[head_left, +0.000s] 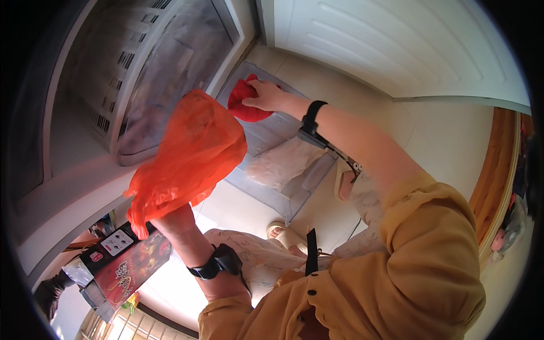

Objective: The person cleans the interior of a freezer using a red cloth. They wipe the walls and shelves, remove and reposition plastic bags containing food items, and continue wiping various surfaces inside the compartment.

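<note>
My left hand (176,216) is raised at the left, shut on an orange-red plastic bag (191,148) that hangs over and partly hides its fingers. My right hand (265,95) rests on a red bag (244,102), its fingers spread over the top; how firmly it grips cannot be told. That red bag lies at the far end of a grey translucent freezer drawer (265,144) on the floor. Nearer to me in the same drawer lies a pale item in a clear plastic bag (284,163).
An upright freezer's compartment with a translucent drawer (174,72) stands at the left. Its white door (382,46) is open at the upper right. A printed cardboard box (131,263) is at the lower left. My slippered feet are beside the floor drawer.
</note>
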Available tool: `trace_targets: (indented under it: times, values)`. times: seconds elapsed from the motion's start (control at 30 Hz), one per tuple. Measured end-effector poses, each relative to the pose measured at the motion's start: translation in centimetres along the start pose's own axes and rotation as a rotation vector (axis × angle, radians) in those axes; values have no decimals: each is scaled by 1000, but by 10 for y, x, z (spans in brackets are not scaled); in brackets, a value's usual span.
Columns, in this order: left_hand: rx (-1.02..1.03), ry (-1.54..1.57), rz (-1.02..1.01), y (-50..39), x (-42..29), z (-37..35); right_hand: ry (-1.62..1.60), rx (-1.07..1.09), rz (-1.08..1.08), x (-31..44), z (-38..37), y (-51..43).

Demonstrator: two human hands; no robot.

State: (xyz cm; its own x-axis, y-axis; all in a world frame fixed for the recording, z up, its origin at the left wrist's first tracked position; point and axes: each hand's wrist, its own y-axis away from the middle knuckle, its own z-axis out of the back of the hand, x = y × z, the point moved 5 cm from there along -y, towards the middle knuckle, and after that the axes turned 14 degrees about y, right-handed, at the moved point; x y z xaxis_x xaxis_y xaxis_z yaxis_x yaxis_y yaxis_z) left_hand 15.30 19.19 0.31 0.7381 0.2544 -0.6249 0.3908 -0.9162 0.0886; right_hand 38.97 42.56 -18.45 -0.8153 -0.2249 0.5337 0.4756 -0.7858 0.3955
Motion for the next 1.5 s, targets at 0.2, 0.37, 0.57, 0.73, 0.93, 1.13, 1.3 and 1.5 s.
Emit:
trace_targets:
  times: [0.2,0.37,0.57,0.73,0.93,1.13,1.3,1.5]
  values:
    - [-315,-145,-213,24,-30,-5,246,-50,-1,8,-68,4]
    - [-372,-214,-245,29,-39,4,537,222,404,39,-91,14]
    - [-273,-329,-202,30,-38,14,492,216,467,46,-65,-10]
    - [-299,-260,-178,28,-32,19,647,320,553,54,-96,34]
    - [-198,-258,-59,30,-16,16,790,568,397,16,-72,2]
    - [-144,-205,15,18,20,11,521,-143,259,5,-52,12]
    - [1,-257,119,-1,61,-10,680,501,70,-24,-54,31]
    - [-225,-124,215,-40,109,-19,715,491,103,-5,40,69]
